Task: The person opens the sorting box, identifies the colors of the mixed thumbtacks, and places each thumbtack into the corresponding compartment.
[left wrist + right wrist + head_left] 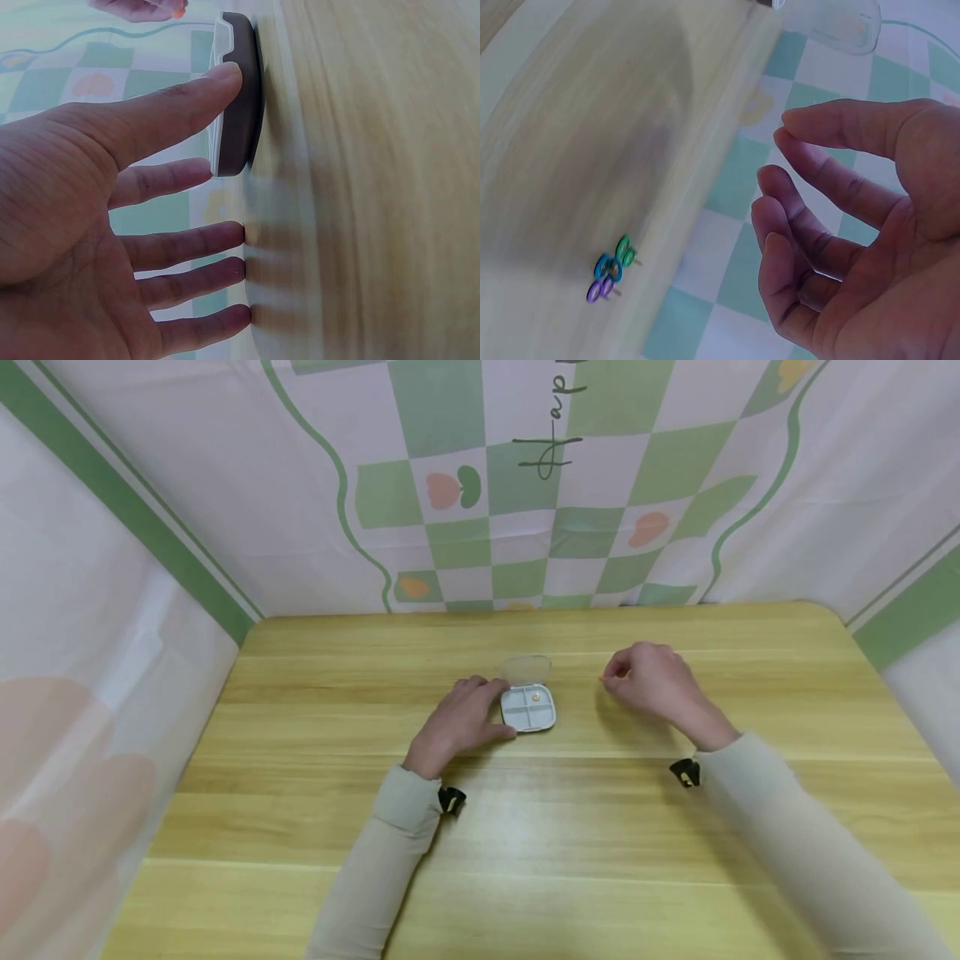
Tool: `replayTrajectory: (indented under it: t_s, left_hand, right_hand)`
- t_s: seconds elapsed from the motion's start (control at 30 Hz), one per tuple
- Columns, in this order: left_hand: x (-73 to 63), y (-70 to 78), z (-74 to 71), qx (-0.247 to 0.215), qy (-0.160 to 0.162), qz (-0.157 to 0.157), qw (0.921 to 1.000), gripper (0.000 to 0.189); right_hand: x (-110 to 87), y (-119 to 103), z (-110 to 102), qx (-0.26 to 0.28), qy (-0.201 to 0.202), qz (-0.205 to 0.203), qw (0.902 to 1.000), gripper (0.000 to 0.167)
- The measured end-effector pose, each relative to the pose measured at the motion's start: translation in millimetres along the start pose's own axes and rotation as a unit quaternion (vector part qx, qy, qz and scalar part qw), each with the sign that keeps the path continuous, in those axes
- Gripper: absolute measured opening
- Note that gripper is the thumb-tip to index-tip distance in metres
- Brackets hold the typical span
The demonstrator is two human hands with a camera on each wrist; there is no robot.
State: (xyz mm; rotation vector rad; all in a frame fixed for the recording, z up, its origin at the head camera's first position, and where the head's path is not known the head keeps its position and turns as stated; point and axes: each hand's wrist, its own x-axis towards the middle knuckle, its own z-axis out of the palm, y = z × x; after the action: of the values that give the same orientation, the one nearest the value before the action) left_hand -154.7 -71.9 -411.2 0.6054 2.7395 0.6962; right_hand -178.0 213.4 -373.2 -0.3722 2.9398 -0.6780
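Note:
A small pill box (542,718), white inside with several compartments, lies on the table with its clear lid (531,669) raised at the back. One small gold-coloured piece (536,697) sits in the far right compartment. My left hand (467,717) holds the box at its left side, thumb at the front edge and index finger at the back. In the left wrist view, the thumb lies against the box's dark brown side (241,112). To the right, above the table, my right hand (656,681) pinches a small orange piece (178,13) between thumb and index finger.
Several small stud earrings (609,268), green, blue and purple, lie on the wooden table (600,835) near the right hand. A checked green and white cloth (517,477) hangs behind the table's far edge. Pale cloths hang at both sides.

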Motion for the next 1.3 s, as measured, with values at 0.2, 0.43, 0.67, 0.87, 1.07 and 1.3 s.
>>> replayTrajectory:
  t_s: [0.2,0.43,0.67,0.87,1.07,1.3]
  left_hand:
    - [-0.2,0.2,-0.1,0.0,0.0,0.001,1.0,0.071]
    - [-0.4,0.0,-0.1,-0.001,-0.001,0.001,1.0,0.071]
    - [0.0,0.3,-0.6,0.001,-0.001,0.002,1.0,0.072]
    - [0.2,0.5,-0.6,-0.003,-0.001,0.0,1.0,0.072]
    - [0.8,0.2,-0.9,0.0,-0.002,-0.002,1.0,0.071]
    - [0.9,0.3,-1.2,0.007,-0.004,-0.001,1.0,0.071]
  right_hand:
    - [2.6,-9,5,0.005,-0.002,-0.005,1.0,0.014]
    - [5.3,-20,13,0.011,-0.01,-0.012,0.9998,0.012]
    - [7.6,-29,20,0.015,-0.017,-0.014,0.9996,0.01]
    - [9.5,-35,26,0.026,-0.02,-0.018,0.9993,0.009]
    - [11.9,-39,33,0.024,-0.022,-0.028,0.9991,0.008]
    - [14.2,-44,39,0.031,-0.032,-0.03,0.9985,0.008]
